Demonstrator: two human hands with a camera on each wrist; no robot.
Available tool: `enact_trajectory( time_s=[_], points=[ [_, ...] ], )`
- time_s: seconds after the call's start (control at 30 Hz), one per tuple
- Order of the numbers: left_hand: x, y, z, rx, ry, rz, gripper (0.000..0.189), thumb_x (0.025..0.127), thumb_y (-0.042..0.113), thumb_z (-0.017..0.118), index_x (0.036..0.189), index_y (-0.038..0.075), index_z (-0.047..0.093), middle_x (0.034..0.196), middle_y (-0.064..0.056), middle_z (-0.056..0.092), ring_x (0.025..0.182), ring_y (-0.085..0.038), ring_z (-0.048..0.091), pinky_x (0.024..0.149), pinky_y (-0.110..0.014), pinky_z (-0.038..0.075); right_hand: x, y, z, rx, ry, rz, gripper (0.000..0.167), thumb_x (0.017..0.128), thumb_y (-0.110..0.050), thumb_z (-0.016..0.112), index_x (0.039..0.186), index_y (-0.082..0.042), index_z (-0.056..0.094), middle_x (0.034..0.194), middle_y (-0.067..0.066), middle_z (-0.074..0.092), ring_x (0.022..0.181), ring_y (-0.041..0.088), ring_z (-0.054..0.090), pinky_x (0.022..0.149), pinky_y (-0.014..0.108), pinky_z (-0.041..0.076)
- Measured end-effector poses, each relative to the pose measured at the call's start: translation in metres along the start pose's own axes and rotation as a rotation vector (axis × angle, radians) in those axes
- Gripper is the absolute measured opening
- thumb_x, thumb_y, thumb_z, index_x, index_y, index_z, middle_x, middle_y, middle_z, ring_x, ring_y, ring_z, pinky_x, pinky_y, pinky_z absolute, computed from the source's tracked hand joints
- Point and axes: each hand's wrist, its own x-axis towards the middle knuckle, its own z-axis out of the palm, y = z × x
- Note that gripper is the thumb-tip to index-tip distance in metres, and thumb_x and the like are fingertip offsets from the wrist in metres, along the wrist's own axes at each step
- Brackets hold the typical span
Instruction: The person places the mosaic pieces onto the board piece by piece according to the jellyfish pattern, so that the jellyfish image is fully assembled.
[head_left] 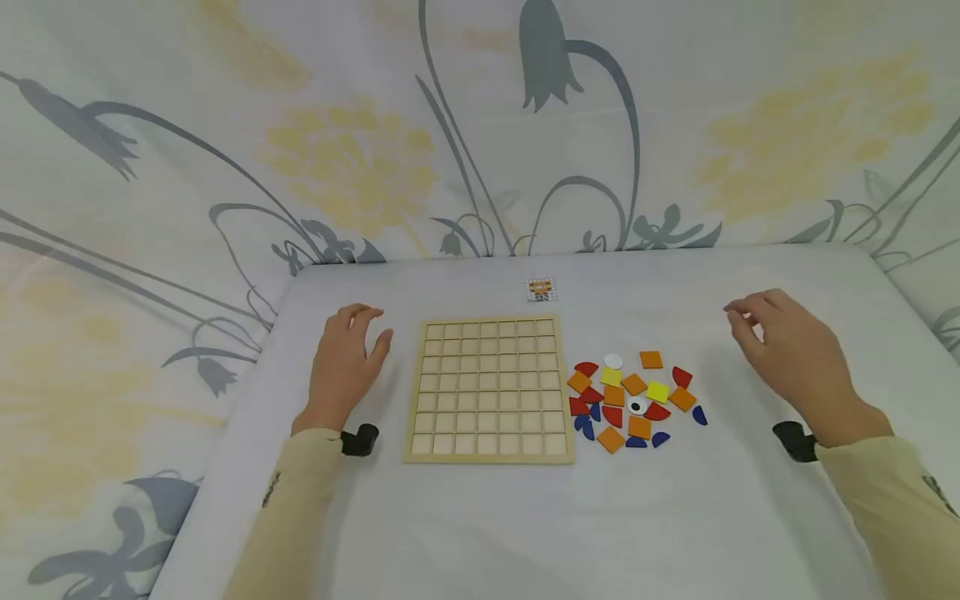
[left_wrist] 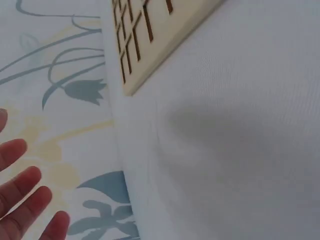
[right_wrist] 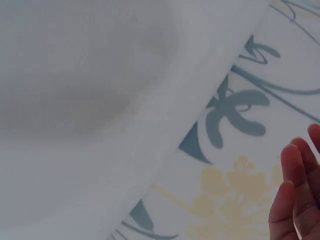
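Note:
A pale wooden grid board (head_left: 491, 457) lies on the white table, and its square cells hold no pieces. Left of it hovers my left hand (head_left: 341, 362), fingers loosely bent, holding nothing; the left wrist view shows its spread fingertips (left_wrist: 30, 200) and a corner of the board. To the board's right, flat pieces lie scattered: orange squares (head_left: 651, 360), yellow squares (head_left: 657, 392), red quarter-rounds (head_left: 587, 367), blue half-rounds (head_left: 700, 415), a white disc (head_left: 613, 361) and a disc with a black dot (head_left: 637, 406). Farther right, my right hand (head_left: 798, 354) is raised with relaxed fingers and holds nothing.
A small picture card (head_left: 541, 289) with a coloured pattern on a grid lies behind the board. The white table (head_left: 480, 533) ends at a flower-patterned cloth (head_left: 375, 150) at the back and sides. Black wrist cameras (head_left: 360, 440) sit at both cuffs.

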Motion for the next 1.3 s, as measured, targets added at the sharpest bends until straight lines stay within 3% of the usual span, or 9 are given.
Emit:
enact_trajectory(
  time_s=[0.07, 0.17, 0.37, 0.5, 0.73, 1.0, 1.13, 1.3],
  points=[
    [-0.008, 0.003, 0.006, -0.068, 0.012, -0.056, 0.038, 0.092, 0.038, 0.045, 0.116, 0.010, 0.055, 0.119, -0.009, 0.045, 0.100, -0.027, 0.044, 0.072, -0.041, 0.042, 0.000, -0.009, 0.011, 0.005, -0.032, -0.017, 0.021, 0.089, -0.015, 0.051, 0.104, -0.002, 0.059, 0.104, 0.015, 0.051, 0.084, 0.029, 0.051, 0.068, 0.046, 0.046],
    [-0.019, 0.006, 0.016, -0.148, -0.033, -0.130, 0.036, 0.091, 0.037, 0.046, 0.114, 0.012, 0.057, 0.111, -0.005, 0.050, 0.092, -0.022, 0.049, 0.067, -0.036, 0.042, 0.002, -0.023, 0.026, 0.021, -0.113, -0.063, 0.021, 0.088, -0.017, 0.055, 0.104, -0.005, 0.060, 0.106, 0.013, 0.051, 0.087, 0.029, 0.052, 0.071, 0.045, 0.048],
    [-0.028, 0.012, 0.032, -0.254, -0.284, -0.290, 0.049, 0.090, 0.042, 0.047, 0.129, 0.013, 0.046, 0.100, -0.002, 0.055, 0.082, -0.016, 0.053, 0.067, -0.032, 0.043, 0.009, -0.053, 0.053, 0.104, -0.323, -0.103, 0.029, 0.086, -0.020, 0.060, 0.112, -0.007, 0.060, 0.107, 0.012, 0.049, 0.086, 0.025, 0.052, 0.075, 0.041, 0.049],
    [-0.032, 0.018, 0.038, -0.280, -0.387, -0.378, 0.058, 0.089, 0.043, 0.048, 0.136, 0.011, 0.036, 0.100, -0.002, 0.055, 0.082, -0.016, 0.051, 0.066, -0.030, 0.041, 0.013, -0.070, 0.071, 0.155, -0.435, -0.065, 0.031, 0.086, -0.022, 0.060, 0.114, -0.009, 0.060, 0.103, 0.008, 0.049, 0.081, 0.020, 0.049, 0.072, 0.036, 0.049],
    [-0.032, 0.031, 0.037, -0.190, -0.444, -0.358, 0.047, 0.089, 0.026, 0.052, 0.128, 0.000, 0.046, 0.094, -0.006, 0.047, 0.080, -0.019, 0.043, 0.066, -0.031, 0.036, 0.021, -0.090, 0.090, 0.191, -0.533, -0.035, 0.033, 0.084, -0.023, 0.062, 0.115, -0.011, 0.061, 0.103, 0.009, 0.048, 0.083, 0.022, 0.049, 0.072, 0.035, 0.046],
    [-0.020, 0.040, 0.037, -0.132, -0.444, -0.328, 0.044, 0.085, 0.016, 0.052, 0.127, 0.002, 0.049, 0.087, -0.006, 0.046, 0.072, -0.018, 0.041, 0.060, -0.029, 0.033, 0.033, -0.093, 0.091, 0.191, -0.559, -0.050, 0.024, 0.080, -0.017, 0.065, 0.104, -0.014, 0.065, 0.097, 0.009, 0.049, 0.082, 0.022, 0.047, 0.069, 0.036, 0.045],
    [-0.018, 0.037, 0.040, -0.120, -0.429, -0.323, 0.044, 0.085, 0.015, 0.053, 0.127, 0.004, 0.050, 0.088, -0.006, 0.049, 0.072, -0.018, 0.043, 0.062, -0.030, 0.035, 0.039, -0.093, 0.091, 0.195, -0.583, -0.056, 0.022, 0.079, -0.015, 0.066, 0.101, -0.014, 0.065, 0.096, 0.008, 0.051, 0.085, 0.023, 0.048, 0.074, 0.039, 0.044],
    [-0.017, 0.032, 0.041, -0.135, -0.426, -0.347, 0.046, 0.084, 0.018, 0.053, 0.129, 0.007, 0.048, 0.083, -0.004, 0.050, 0.069, -0.016, 0.044, 0.057, -0.028, 0.036, 0.042, -0.095, 0.093, 0.257, -0.613, 0.010, 0.018, 0.078, -0.013, 0.065, 0.097, -0.014, 0.063, 0.094, 0.006, 0.053, 0.086, 0.024, 0.047, 0.078, 0.040, 0.042]
  ],
)
